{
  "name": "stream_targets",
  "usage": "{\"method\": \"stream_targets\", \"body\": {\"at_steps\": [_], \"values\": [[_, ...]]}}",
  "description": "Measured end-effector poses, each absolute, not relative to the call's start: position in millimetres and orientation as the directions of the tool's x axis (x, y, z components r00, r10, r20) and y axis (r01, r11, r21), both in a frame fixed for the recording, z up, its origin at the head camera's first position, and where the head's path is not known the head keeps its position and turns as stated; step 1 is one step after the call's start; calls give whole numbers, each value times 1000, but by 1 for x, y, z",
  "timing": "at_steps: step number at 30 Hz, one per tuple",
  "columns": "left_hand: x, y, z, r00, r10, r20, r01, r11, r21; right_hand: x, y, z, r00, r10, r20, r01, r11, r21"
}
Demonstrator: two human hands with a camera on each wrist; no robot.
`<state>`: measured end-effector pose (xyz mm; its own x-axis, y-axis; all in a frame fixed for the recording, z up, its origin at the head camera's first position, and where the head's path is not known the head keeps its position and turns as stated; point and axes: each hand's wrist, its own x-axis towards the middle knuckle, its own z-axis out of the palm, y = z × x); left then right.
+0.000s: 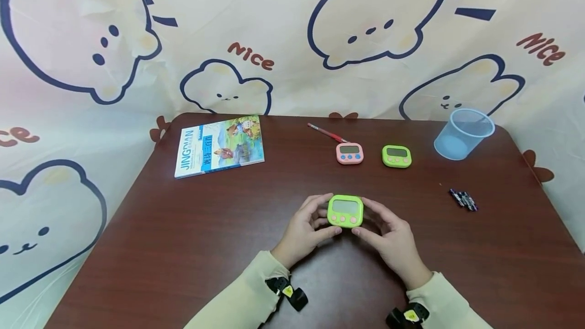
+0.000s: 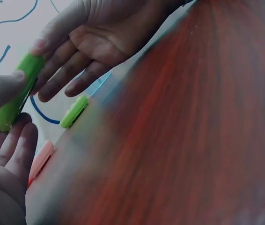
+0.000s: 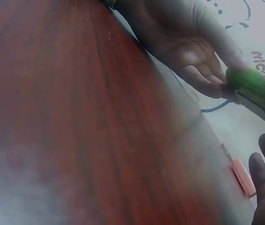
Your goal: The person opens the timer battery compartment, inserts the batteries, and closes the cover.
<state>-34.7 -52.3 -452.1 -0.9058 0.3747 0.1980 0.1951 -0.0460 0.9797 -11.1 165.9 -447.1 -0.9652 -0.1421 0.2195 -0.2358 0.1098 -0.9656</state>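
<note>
Green timer (image 1: 345,211) sits raised just above the table (image 1: 183,248), near its middle, pinched between both hands: left hand (image 1: 305,230) grasping its nine o'clock edge, right hand (image 1: 392,240) its three o'clock edge. Pink timer (image 1: 349,153) lies toward twelve o'clock.

Green timer (image 1: 345,210); pink timer (image 1: 349,153); blue cup (image 1: 463,133).

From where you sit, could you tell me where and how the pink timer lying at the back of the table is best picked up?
Take the pink timer by its left and right edges, coming down from above. It lies flat and face up, so the screen and buttons stay untouched. The red pencil touches or nearly touches its top-left corner, so keep fingers off that corner. The green timer stands well clear.
</note>
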Motion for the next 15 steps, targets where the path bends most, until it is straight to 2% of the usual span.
{"method": "stream_targets", "body": {"at_steps": [4, 11, 15], "values": [[-36, -53, -452, -907, 383, 175, 163, -66, 984, -15, 165, -447, -958, -145, 246, -262, 102, -960], [-35, -53, -451, -914, 378, 148, 62, -231, 971, -19, 157, -442, -963, -120, 243, -251, 56, -966], [-35, -51, -452, -918, 372, 135, 28, -279, 960, -23, 150, -440, -964, -115, 241, -242, 0, -970]]}}
